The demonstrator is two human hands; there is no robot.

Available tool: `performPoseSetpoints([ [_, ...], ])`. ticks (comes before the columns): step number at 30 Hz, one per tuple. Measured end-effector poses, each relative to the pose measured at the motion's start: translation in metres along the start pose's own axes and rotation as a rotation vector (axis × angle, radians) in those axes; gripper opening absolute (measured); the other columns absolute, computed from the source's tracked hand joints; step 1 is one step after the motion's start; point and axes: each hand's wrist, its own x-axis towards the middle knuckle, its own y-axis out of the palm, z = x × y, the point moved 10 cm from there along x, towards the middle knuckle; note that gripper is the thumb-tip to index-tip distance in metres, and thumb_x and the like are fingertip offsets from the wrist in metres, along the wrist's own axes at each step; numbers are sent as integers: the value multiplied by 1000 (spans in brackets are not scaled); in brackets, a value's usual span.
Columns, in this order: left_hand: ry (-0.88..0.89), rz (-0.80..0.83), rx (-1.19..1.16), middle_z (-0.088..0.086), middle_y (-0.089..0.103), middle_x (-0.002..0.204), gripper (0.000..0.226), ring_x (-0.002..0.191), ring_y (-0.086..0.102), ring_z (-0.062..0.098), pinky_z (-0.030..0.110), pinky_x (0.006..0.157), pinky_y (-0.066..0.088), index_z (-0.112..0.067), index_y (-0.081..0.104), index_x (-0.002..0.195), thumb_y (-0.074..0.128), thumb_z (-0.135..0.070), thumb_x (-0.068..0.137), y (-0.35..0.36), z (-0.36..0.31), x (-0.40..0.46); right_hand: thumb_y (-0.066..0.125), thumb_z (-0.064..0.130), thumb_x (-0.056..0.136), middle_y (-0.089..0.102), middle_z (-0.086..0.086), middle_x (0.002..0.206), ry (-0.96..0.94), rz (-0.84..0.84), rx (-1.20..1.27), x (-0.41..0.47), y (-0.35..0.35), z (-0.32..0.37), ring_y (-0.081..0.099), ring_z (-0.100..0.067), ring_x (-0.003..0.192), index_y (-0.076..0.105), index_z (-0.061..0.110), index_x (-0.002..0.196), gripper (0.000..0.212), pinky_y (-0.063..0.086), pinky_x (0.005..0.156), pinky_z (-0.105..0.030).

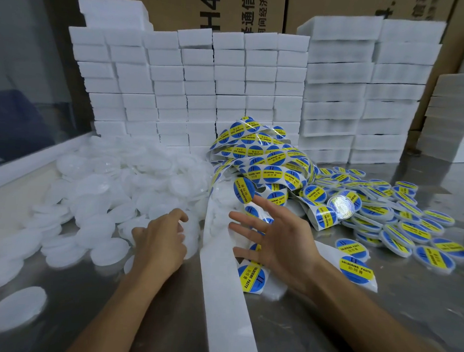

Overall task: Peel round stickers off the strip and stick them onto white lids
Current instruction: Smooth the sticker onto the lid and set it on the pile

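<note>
steel table (378,328); left hand (159,242) on lids (105,186), right hand (278,236) spread.

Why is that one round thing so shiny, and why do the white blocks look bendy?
Head view: the shiny disc among the stickered lids catches overhead light as glare; the wide lens bows the foam blocks near the edges; the steel table shows soft, blurry reflections.

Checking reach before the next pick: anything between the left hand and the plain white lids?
Nothing visible. The left hand already rests on the heap of plain white lids; the empty backing strip lies beside it, toward the right hand.
</note>
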Motion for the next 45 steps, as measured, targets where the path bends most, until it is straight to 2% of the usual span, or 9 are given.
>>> performPoseSetpoints([
  [4,37,-93,-97,-4,63,89,36,80,55,16,28,77,38,-18,66,102,58,8,78,-10,-5,-1,65,41,77,70,-13,121,6,-13,-14,0,-2,0,63,-30,118,54,30,134,59,48,91,-53],
  [9,51,-23,22,-6,69,96,17,91,61,18,31,86,39,-25,65,102,60,-15,89,-2,-8,-3,68,40,72,70,-13,120,6,-18,-36,1,-2,-2,64,-30,118,55,30,133,63,44,99,-57],
  [16,46,-167,107,1,67,100,40,97,60,26,37,88,36,-19,63,112,60,4,80,-21,-13,-4,68,40,72,70,-12,121,7,-19,-47,1,-3,-1,64,-28,117,56,30,132,62,41,103,-59],
  [20,114,-333,-397,-2,65,87,27,78,61,19,20,68,42,-17,67,88,57,8,85,-44,-25,-9,75,34,75,71,-5,120,-15,-15,-141,1,-1,-2,66,-22,115,55,34,129,58,49,97,-55],
  [24,64,-162,-801,-19,66,73,31,64,60,1,9,56,44,-32,66,74,64,-3,87,-26,-47,-15,89,26,64,73,-5,114,-94,-54,-251,1,-1,-1,69,-23,109,55,37,125,71,53,93,-56],
  [29,12,49,-955,-6,63,58,31,47,54,5,16,44,41,-19,64,70,64,10,80,2,-66,-25,93,30,48,74,0,108,-161,-46,-325,-1,5,3,71,-25,90,51,36,129,92,53,91,-53],
  [36,-40,171,-1033,15,69,68,38,58,54,21,29,51,44,-19,77,74,53,8,84,10,-67,-26,86,24,58,70,-19,96,-185,-104,-295,-5,5,10,66,-30,88,52,23,125,75,53,87,-57],
  [41,-77,306,-1181,12,69,70,25,62,61,22,29,47,46,-13,77,73,52,-8,73,19,-73,-30,81,19,69,70,-14,87,-179,-152,-258,-5,-4,12,69,-28,83,53,22,121,60,53,88,-58],
  [45,-141,297,-1113,9,69,68,17,62,63,21,28,51,52,-8,73,84,59,-2,92,31,-70,-32,78,9,78,66,-17,91,-178,-174,-223,-3,-10,11,69,-27,83,54,21,119,49,55,86,-55],
])
